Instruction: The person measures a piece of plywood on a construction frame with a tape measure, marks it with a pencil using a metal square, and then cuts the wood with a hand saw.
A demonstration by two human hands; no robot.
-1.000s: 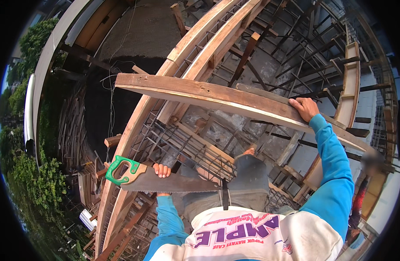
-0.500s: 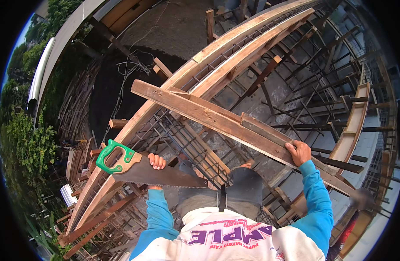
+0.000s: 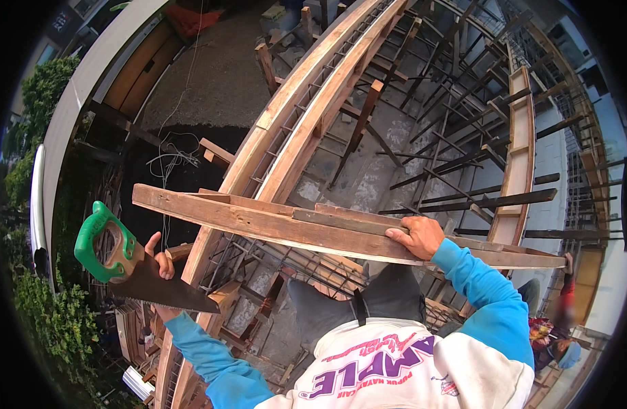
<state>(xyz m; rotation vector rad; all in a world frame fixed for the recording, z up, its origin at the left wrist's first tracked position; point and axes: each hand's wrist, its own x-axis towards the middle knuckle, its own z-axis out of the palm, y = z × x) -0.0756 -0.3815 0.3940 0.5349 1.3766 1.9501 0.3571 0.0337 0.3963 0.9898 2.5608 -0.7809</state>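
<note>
My left hand (image 3: 162,261) is closed around the blade of a handsaw (image 3: 165,289), with one finger raised. The saw's green and wood handle (image 3: 100,240) points up and left, its toothed edge downward. My right hand (image 3: 422,238) grips the top edge of a long wooden beam (image 3: 255,221), thumb on the near face. The beam lies across the paired curved timber edges of a formwork (image 3: 259,133), its left end jutting past them. A shorter, darker board (image 3: 354,227) lies along the beam beside my right hand.
At the lower right another person (image 3: 559,341) in a cap has a hand at the beam's right end. Steel bars (image 3: 296,109) run inside the curved formwork. Many wooden props (image 3: 364,119) stand over the floor below. A tangled wire (image 3: 170,158) hangs at the left.
The view has turned. The saw and my left hand have shifted left, and a finger of that hand has lifted. The beam now lies more level, my right hand still on it.
</note>
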